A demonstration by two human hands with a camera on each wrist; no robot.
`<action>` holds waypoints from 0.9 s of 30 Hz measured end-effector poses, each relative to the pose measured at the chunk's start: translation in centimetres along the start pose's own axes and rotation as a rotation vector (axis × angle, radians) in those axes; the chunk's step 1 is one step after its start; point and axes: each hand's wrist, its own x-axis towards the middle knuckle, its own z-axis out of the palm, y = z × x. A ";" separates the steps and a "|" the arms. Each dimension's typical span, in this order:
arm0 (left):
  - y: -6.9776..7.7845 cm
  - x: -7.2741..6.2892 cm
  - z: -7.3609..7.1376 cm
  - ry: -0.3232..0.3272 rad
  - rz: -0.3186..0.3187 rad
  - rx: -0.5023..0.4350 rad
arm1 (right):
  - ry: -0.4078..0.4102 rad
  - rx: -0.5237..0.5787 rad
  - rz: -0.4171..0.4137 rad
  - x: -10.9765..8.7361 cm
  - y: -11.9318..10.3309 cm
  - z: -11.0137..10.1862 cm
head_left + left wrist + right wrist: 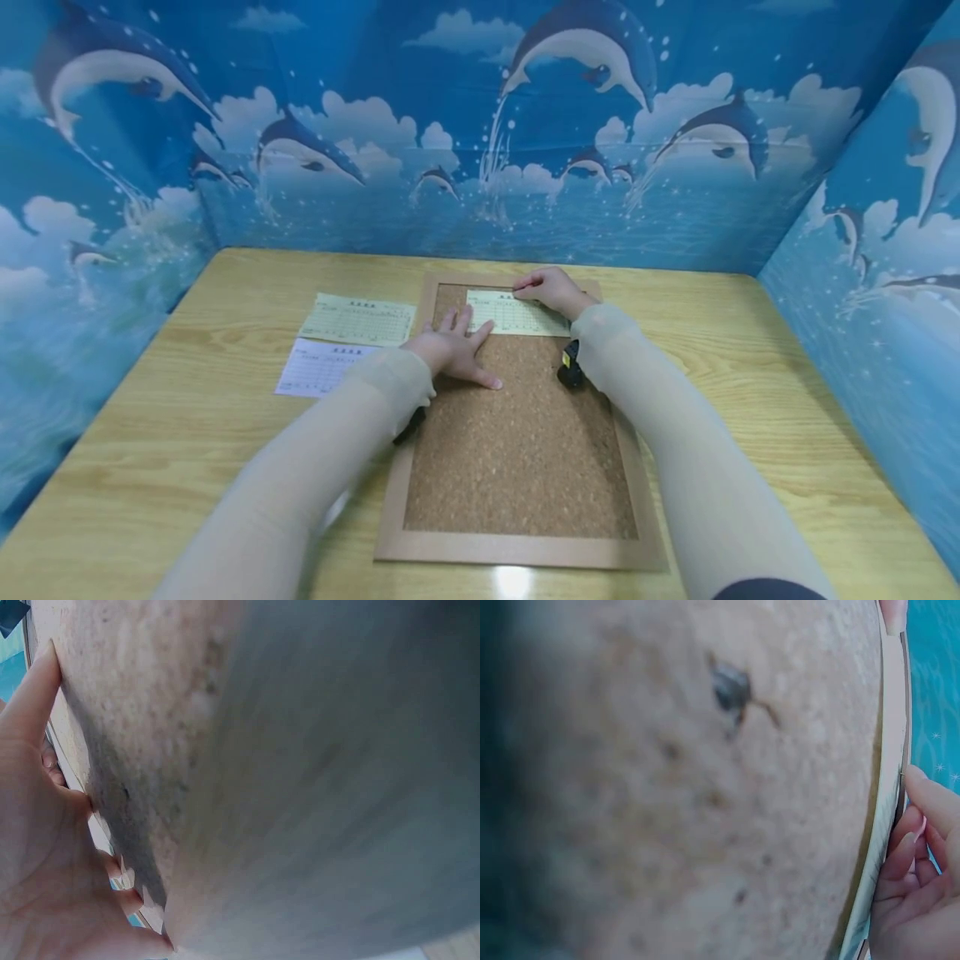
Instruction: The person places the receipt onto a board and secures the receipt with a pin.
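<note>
A framed corkboard (525, 450) lies on the table, with a pale green printed slip (510, 315) across its upper part. My left hand (453, 350) spreads its fingers over the board's left side, fingertips at the slip's lower left; in the left wrist view the thumb (41, 690) touches the cork. At the slip's top edge, my right hand (551, 292) pinches a small pin, mostly hidden by the fingers. The right wrist view shows the curled fingers (904, 862) close to the board's surface, with a thin tip showing beside them.
Left of the board, another pale green slip (360, 321) and a white slip (318, 367) lie on the wooden table (750, 358), partly overlapping. A dark wrist camera (570, 367) hangs under the right sleeve. Dolphin-printed curtains (420, 208) stand behind and on both sides.
</note>
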 end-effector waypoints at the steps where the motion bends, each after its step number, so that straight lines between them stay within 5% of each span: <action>1: 0.0 -0.1 0.0 0.002 0.000 -0.001 | 0.002 -0.005 -0.003 0.0 0.0 0.0; 27: -0.1 0.2 0.2 0.019 0.009 0.003 | 0.031 -0.031 0.008 -0.1 -0.4 0.3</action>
